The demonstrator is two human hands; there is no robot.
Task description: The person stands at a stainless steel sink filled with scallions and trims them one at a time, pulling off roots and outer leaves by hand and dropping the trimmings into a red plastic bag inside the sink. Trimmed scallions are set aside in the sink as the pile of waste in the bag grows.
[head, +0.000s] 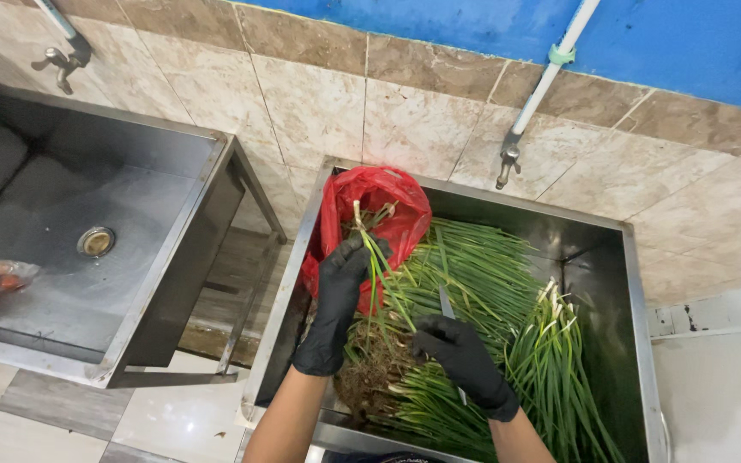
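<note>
A deep stainless-steel sink on the right held a large heap of long green spring onions, filling most of its basin. A red plastic bag hung over its far left corner. The left hand, in a black glove, was closed around a single green stalk just beside the bag. The right hand, also gloved, gripped a thin-bladed knife above the rooty ends.
</note>
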